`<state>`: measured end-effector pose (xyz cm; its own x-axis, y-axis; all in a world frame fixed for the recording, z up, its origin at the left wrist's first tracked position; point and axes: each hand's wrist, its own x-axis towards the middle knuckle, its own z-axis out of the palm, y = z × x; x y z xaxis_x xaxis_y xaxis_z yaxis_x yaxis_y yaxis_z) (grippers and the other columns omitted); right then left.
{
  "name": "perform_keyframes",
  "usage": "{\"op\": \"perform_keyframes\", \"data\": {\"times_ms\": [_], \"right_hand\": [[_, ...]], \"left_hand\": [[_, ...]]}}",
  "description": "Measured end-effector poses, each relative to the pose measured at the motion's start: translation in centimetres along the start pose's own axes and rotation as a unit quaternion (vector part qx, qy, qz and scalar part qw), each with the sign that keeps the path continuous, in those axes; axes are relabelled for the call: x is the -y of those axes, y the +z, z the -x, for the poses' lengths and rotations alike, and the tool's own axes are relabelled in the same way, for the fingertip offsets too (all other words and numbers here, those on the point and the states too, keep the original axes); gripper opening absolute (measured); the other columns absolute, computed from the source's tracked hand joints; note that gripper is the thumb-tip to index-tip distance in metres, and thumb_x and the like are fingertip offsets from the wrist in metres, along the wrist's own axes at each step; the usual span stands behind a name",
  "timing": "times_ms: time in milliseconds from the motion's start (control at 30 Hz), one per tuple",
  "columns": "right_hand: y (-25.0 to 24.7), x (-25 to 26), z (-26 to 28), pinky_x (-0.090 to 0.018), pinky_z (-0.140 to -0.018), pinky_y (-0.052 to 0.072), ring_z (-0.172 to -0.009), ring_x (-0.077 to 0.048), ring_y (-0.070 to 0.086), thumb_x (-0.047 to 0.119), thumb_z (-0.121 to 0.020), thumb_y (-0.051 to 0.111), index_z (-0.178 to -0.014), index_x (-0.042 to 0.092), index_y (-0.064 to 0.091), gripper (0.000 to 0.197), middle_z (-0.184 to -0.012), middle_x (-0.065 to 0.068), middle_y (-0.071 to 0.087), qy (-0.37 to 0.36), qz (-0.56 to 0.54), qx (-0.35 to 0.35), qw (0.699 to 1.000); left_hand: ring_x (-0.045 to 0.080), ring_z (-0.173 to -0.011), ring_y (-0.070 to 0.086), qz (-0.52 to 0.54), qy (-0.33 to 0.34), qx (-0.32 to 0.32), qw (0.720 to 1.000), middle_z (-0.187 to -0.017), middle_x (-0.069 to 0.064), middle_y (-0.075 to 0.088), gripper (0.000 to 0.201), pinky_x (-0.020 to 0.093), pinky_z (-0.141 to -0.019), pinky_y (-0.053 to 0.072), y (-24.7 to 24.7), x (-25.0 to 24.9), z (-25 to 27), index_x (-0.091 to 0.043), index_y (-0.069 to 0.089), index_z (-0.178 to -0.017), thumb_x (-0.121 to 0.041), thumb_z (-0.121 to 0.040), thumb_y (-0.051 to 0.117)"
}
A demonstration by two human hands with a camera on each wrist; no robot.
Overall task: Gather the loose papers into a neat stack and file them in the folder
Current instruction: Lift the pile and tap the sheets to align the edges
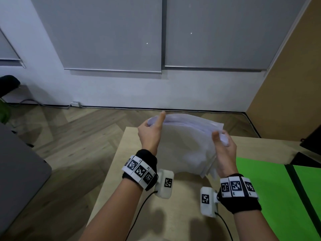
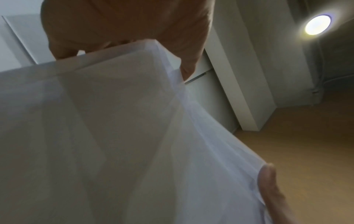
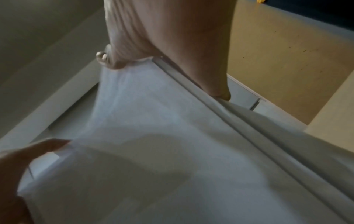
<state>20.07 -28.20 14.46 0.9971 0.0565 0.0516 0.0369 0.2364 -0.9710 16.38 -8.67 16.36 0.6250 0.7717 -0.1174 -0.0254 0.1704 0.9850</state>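
A stack of white papers (image 1: 184, 145) is held up on edge above the wooden table (image 1: 121, 171), bowed between both hands. My left hand (image 1: 151, 131) grips its upper left corner with the thumb raised along the sheet. My right hand (image 1: 224, 146) grips its right edge, fingers curled round the sheets. In the left wrist view the papers (image 2: 114, 136) fill the frame with fingers over the top edge. In the right wrist view the papers (image 3: 172, 151) sag below the fingers. A green folder (image 1: 271, 197) lies flat on the table at the right.
A dark monitor base (image 1: 311, 153) stands at the table's far right. A grey chair or surface (image 1: 19, 164) sits to the left. Wooden floor (image 1: 69, 133) lies beyond the table's left and far edges, with a wall and a brown partition (image 1: 286, 75) behind.
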Motion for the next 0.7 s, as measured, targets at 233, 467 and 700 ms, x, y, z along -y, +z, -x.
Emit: {"op": "perform_keyframes", "data": {"times_ms": [233,467,700], "right_hand": [[1.3,1.4,-0.9,-0.024,-0.066,0.047,-0.067,-0.008,0.056,0.048,-0.078,0.067,-0.07,0.021,0.064,0.028,-0.073,0.003,0.062,-0.04,-0.001,-0.089,0.995],[1.1,0.7,-1.4,-0.012,-0.067,0.046,-0.065,0.014,0.056,0.023,-0.088,0.063,-0.099,0.016,0.063,0.014,-0.086,0.011,0.061,-0.08,0.004,-0.08,0.994],[0.8,0.4,-1.1,-0.028,-0.098,0.043,-0.119,-0.001,0.047,0.023,-0.09,0.061,-0.137,0.029,0.045,0.051,-0.131,0.002,0.041,-0.251,0.211,0.013,0.945]], "left_hand": [[0.021,-0.092,0.074,-0.033,0.073,0.161,0.984,-0.098,0.008,0.077,0.039,0.038,-0.083,0.06,-1.1,-0.2,0.9,-0.011,0.071,-0.099,-0.031,-0.069,0.085],[0.027,-0.104,0.071,-0.059,0.007,0.237,0.97,-0.11,0.01,0.075,0.048,0.038,-0.088,0.058,-3.5,1.8,-1.0,-0.009,0.067,-0.115,-0.011,-0.07,0.084],[0.023,-0.102,0.072,-0.066,-0.02,0.237,0.969,-0.11,0.009,0.075,0.049,0.033,-0.084,0.059,-2.9,2.5,-1.9,-0.008,0.068,-0.116,-0.009,-0.069,0.084]]}}
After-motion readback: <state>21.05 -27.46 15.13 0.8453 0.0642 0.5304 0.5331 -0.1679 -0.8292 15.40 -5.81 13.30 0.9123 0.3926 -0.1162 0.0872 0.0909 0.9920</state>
